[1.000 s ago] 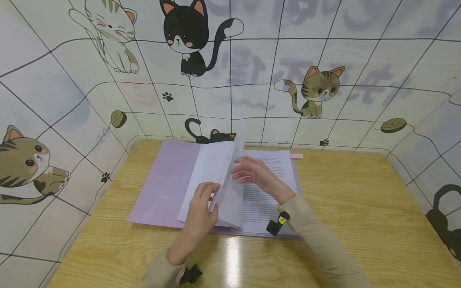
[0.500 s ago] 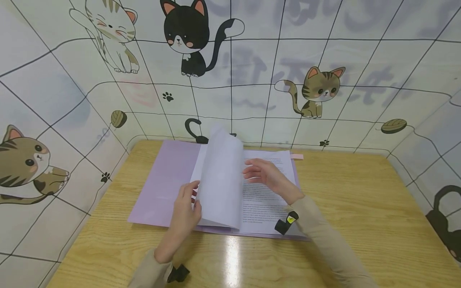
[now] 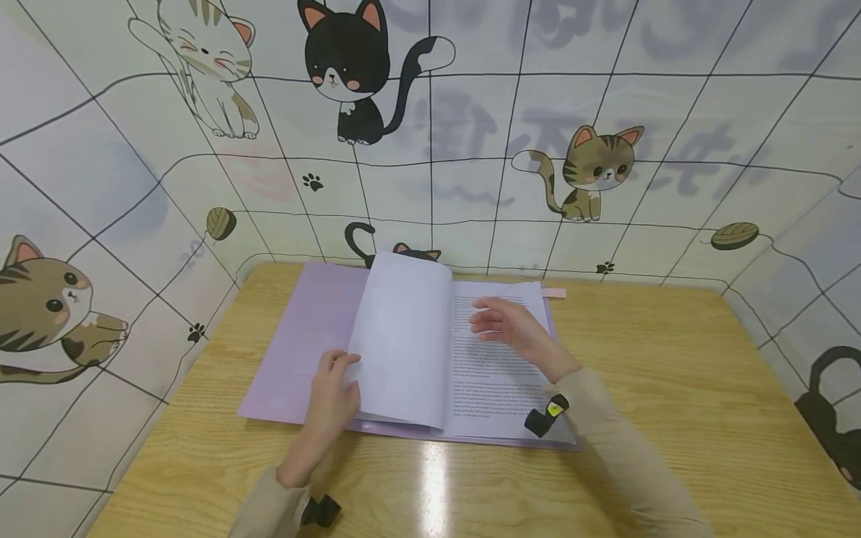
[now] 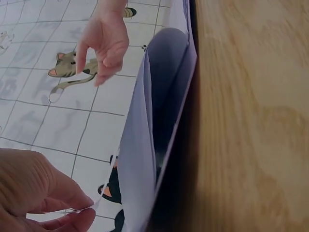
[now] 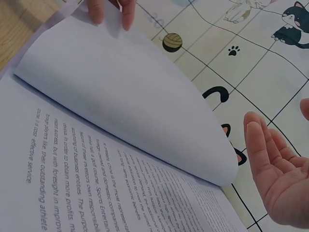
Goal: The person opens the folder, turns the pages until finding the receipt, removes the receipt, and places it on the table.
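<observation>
Left hand (image 3: 331, 396) pinches the edge of a blank page (image 3: 406, 344), purple folder cover (image 3: 292, 351) beneath it; right hand (image 3: 506, 327), fingers loosely extended, hangs above the printed page (image 3: 480, 392).

Head view: from above and behind the left hand (image 3: 329, 396) and right hand (image 3: 509, 329), facing forward and down across the purple folder (image 3: 289, 359) and wooden surface (image 3: 673, 388) to the cat-print wall (image 3: 471, 198); widest.
Left wrist view: low, close by the left hand, rolled sideways, looking past the purple folder toward the right hand.
Right wrist view: close over the printed page (image 5: 91, 169), tilted, looking across the white sheet (image 5: 125, 92).
Wrist views' overlap: both hands, cat-print wall.
</observation>
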A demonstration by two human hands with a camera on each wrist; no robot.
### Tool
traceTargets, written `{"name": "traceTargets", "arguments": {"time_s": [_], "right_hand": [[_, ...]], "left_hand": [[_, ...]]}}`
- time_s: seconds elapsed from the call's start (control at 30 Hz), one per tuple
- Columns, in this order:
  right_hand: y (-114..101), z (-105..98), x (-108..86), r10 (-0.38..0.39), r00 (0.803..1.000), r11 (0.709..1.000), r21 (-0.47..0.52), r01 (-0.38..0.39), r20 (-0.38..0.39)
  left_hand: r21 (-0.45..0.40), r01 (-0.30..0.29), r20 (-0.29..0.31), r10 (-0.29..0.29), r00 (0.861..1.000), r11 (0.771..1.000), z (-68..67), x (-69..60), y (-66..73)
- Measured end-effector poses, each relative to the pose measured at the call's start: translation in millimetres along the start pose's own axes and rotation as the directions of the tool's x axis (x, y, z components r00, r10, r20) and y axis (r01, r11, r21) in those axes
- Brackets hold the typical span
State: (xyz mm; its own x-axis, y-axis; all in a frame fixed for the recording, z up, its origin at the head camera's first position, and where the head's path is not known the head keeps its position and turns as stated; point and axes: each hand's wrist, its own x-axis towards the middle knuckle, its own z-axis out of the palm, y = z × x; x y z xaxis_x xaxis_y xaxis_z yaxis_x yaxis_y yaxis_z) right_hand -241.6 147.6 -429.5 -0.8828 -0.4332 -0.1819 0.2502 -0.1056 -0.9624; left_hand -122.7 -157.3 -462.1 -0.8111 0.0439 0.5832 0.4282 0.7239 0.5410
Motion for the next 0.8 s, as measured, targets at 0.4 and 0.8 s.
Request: {"name": "traceTargets", "arguments": {"time_s": [0.4, 0.8], "right_hand": [[4.3, -23.8, 4.1, 0.023, 0.996, 1.0, 0.007, -0.023, -0.085], [5.0, -46.3, 7.7, 0.056, 0.99, 0.998, 0.027, -0.053, -0.128]], "left_hand": [[0.086, 0.186, 0.155, -0.198, 0.968, 0.979, -0.8, -4.8, -19.9], [0.152, 0.233, 0.246, -0.265, 0.932, 0.961, -1.4, -4.6, -23.8]]}}
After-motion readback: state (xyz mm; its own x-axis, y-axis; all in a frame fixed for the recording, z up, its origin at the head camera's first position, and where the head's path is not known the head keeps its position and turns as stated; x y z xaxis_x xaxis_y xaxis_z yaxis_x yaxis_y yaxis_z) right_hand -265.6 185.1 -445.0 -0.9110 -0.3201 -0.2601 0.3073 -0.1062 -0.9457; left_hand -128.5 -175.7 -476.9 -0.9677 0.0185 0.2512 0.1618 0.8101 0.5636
